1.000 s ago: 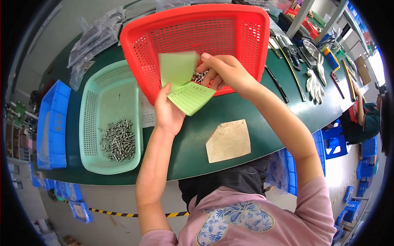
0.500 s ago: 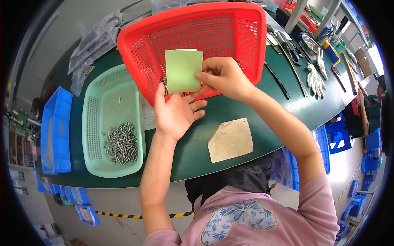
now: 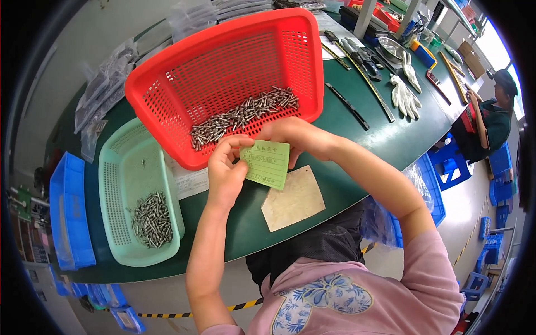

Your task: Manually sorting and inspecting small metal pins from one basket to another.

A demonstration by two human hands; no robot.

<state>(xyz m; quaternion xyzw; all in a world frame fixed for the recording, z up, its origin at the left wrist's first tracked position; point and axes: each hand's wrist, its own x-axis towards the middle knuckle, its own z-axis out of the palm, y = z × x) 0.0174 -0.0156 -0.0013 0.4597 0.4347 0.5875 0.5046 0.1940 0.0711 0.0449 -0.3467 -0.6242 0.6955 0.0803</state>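
Observation:
In front of the red basket, a small green paper card (image 3: 268,163) with writing on it is tilted toward me. My left hand (image 3: 226,173) pinches its left edge between thumb and fingers. Curled at the card's upper right edge, my right hand (image 3: 293,135) also grips it, its fingertips partly hidden behind the paper. Many small metal pins (image 3: 240,116) lie along the bottom of the red plastic basket (image 3: 223,61), which is tipped toward me. Below the card, a beige plate with a cut corner (image 3: 295,202) rests on the green table.
At left, a light green basket (image 3: 114,167) holds more metal pins, beside a blue bin (image 3: 71,209). Rulers, calipers and white gloves (image 3: 405,97) lie at the right. Plastic bags (image 3: 106,78) line the back left. A person (image 3: 491,114) is at far right.
The green card has come down toward me and turned, so its written face shows. My left hand has gone from open beneath it to pinching its edge. The view has shifted right.

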